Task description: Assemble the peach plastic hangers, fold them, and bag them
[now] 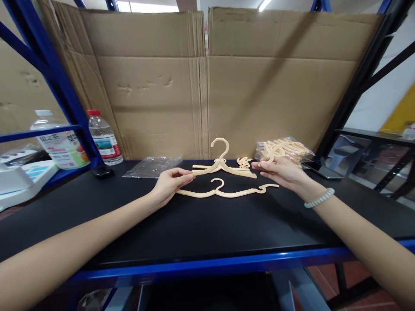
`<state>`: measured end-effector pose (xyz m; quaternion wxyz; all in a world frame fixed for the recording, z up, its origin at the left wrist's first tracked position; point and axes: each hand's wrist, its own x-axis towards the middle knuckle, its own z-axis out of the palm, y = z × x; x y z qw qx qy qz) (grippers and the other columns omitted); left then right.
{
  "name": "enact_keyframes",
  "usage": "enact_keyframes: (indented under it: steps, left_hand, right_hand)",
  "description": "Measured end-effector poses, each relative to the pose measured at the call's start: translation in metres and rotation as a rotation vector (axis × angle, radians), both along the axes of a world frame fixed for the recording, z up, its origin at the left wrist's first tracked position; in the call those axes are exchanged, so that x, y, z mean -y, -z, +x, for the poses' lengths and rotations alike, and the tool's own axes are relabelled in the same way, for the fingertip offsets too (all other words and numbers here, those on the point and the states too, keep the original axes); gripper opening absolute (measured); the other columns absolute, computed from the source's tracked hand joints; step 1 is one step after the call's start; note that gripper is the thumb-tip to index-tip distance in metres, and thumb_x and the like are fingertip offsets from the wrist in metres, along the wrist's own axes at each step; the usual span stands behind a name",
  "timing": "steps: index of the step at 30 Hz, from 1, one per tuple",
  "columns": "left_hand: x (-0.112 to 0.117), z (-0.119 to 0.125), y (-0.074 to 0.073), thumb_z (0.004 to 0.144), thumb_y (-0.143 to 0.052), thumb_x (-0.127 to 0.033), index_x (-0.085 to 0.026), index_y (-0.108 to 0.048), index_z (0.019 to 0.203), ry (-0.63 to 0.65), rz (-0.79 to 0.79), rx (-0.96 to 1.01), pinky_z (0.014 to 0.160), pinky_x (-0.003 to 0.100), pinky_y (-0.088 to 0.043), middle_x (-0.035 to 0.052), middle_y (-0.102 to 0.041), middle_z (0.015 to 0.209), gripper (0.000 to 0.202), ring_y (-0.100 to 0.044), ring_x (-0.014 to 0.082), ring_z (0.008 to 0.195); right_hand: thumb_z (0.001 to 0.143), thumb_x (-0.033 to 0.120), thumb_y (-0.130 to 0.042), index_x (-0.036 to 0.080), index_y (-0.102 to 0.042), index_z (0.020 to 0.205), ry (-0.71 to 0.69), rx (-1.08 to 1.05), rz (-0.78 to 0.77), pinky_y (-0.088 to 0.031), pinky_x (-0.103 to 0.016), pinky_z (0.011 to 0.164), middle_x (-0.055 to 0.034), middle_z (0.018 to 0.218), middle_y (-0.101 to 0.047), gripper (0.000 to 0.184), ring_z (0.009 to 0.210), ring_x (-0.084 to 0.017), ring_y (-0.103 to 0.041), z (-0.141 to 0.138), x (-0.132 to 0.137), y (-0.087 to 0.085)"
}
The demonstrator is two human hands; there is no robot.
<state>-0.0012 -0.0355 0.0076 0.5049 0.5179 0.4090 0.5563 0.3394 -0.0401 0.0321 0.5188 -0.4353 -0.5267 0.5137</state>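
Observation:
My left hand [173, 183] is closed in a pinch at the left end of a beige clothes hanger [223, 166], whose hook points up. Other beige hanger parts lie close behind its arms. In front, a second hanger [201, 195] lies on the black table; its left end passes under my left hand, and a small S-shaped hook piece [267, 188] sits at its right end. My right hand [282, 170] is closed on a curved beige hook piece [271, 156], beside the right end of the upper hanger.
Small beige pieces [244, 162] and a clear bag of beige hanger parts [293, 147] lie at the back right, near a phone-like flat object [322, 171]. An empty-looking plastic bag [152, 166], a black mouse [103, 172] and a water bottle [105, 140] are at left. Cardboard [155, 95] stands behind.

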Motion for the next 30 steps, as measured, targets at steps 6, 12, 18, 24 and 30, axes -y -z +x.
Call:
enact_keyframes:
  steps: [6,12,18,24,30]
  left_hand:
    - [0.0009,0.0007,-0.0027,0.052,-0.084,-0.02,-0.011,-0.069,0.07,-0.016,0.045,0.013,0.08,0.028,-0.054,0.0069,-0.071,0.075,0.026,-0.069,0.0168,0.077]
    - [0.0028,0.0,-0.0032,0.052,-0.085,-0.021,-0.011,-0.069,0.071,-0.027,0.078,0.004,0.076,0.027,-0.053,0.0063,-0.071,0.075,0.027,-0.068,0.0156,0.075]
    - [0.0022,-0.0005,-0.0025,0.052,-0.084,-0.021,-0.011,-0.068,0.069,-0.04,0.09,-0.034,0.074,0.027,-0.052,0.0061,-0.071,0.074,0.025,-0.067,0.0156,0.073]
    - [0.0023,-0.0008,-0.0007,0.053,-0.083,-0.022,-0.012,-0.068,0.07,-0.039,0.141,-0.084,0.076,0.03,-0.052,0.0063,-0.071,0.076,0.024,-0.068,0.0182,0.077]
    - [0.0031,0.0007,-0.0021,0.052,-0.083,-0.021,-0.012,-0.068,0.068,-0.042,0.143,-0.062,0.079,0.031,-0.052,0.0055,-0.071,0.077,0.024,-0.068,0.018,0.077]
  right_hand:
    - [0.053,0.025,-0.083,0.014,-0.063,0.066,-0.059,0.076,0.068,-0.046,-0.019,0.053,-0.0012,0.079,-0.061,0.027,0.063,-0.007,-0.053,0.0054,-0.0085,0.0044]
    - [0.06,0.025,-0.081,0.015,-0.062,0.066,-0.136,0.035,-0.081,-0.051,-0.018,0.061,-0.0012,0.075,-0.061,0.023,0.071,-0.009,-0.059,0.0048,-0.0053,0.0015]
    - [0.076,0.021,-0.069,0.015,-0.059,0.073,-0.26,0.023,-0.235,-0.057,-0.024,0.076,-0.0084,0.085,-0.068,0.012,0.089,-0.019,-0.068,0.0037,-0.0005,0.0001]
    - [0.08,0.017,-0.062,0.013,-0.058,0.075,-0.298,0.037,-0.261,-0.059,-0.025,0.072,-0.0147,0.092,-0.07,0.007,0.084,-0.02,-0.07,0.0043,0.0004,0.0004]
    - [0.08,0.016,-0.06,0.014,-0.056,0.072,-0.329,0.068,-0.26,-0.057,-0.024,0.077,-0.0146,0.088,-0.07,0.009,0.088,-0.02,-0.069,0.0049,-0.0013,0.0039]
